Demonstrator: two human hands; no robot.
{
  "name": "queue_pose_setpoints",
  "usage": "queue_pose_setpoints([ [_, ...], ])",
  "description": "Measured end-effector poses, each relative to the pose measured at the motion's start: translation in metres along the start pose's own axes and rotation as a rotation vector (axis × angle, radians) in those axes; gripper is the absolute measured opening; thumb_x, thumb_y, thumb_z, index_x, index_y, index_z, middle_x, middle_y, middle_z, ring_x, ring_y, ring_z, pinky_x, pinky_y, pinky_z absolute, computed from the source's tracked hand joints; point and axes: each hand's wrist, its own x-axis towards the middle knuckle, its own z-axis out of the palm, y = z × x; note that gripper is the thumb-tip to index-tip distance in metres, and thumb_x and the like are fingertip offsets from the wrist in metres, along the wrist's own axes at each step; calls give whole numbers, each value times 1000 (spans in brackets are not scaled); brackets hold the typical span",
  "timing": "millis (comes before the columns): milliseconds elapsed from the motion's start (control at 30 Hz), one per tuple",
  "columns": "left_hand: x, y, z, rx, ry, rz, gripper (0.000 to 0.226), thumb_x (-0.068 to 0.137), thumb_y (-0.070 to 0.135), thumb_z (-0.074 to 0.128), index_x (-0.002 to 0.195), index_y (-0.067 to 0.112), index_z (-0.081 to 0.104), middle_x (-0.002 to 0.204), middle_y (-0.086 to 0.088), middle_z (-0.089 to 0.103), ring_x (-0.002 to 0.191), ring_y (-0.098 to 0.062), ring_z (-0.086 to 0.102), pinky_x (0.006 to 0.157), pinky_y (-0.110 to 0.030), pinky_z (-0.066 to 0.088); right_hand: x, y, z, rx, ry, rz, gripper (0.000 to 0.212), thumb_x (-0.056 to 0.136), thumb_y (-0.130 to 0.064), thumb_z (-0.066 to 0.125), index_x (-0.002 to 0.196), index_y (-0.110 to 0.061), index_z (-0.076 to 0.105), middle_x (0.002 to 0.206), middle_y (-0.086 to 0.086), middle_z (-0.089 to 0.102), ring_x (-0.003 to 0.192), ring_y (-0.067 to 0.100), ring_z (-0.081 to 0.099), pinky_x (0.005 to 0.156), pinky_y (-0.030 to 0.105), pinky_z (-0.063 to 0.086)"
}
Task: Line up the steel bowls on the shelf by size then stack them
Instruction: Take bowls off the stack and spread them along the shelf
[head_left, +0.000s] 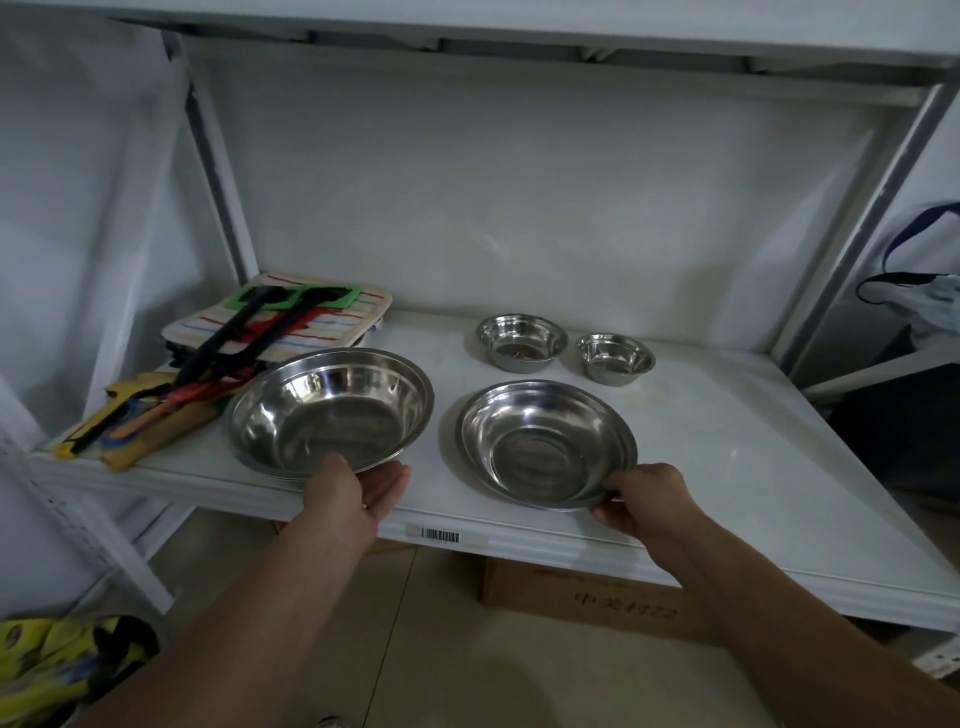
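- The left hand (353, 493) grips the near rim of the largest bowl (330, 410), thumb over the edge, the bowl tilted up off the shelf (753, 467).
- The right hand (644, 501) pinches the near rim of the second bowl (545, 441), which lies flat.
- Beyond the right hand stand a smaller bowl (522, 343) and the smallest bowl (616, 358), side by side.
- Beyond the left hand lie striped cloths (291, 322).

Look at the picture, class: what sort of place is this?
Probably a storeroom or utility corner: white metal shelving bearing a barcode label, a cardboard box on the floor beneath, steel bowls beside kitchen utensils.
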Motion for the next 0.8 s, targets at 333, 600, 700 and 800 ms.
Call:
queue_pose_setpoints([
  [333,-37,-3,32,471,-102,64,44,96,46,57,87,4,65,68,-11,68,54,-21,62,46,-28,52,15,-12,-31,24,83,42,30,96,-25,71,107,1,62,107,20,65,76,36,72,68,43,65],
  [600,75,12,202,1023,-240,373,15,92,12,61,98,0,67,72,-15,63,50,-22,56,55,-29,53,103,-58,-58,142,137,-30,21,97,-8,67,113,5,63,93,19,64,71,31,68,68,38,61],
  [700,133,1,232,1164,-149,323,30,89,17,60,109,-3,69,74,-20,62,50,-26,56,58,-34,54,144,-75,-52,187,126,-33,23,98,-6,65,115,6,58,89,22,63,68,31,67,63,39,63],
  [800,164,-11,247,1248,-105,268,29,95,21,51,105,-3,66,70,-20,67,48,-25,59,50,-28,52,177,-86,-44,169,103,-14,21,98,-7,65,113,5,58,87,24,64,69,31,66,49,36,64],
])
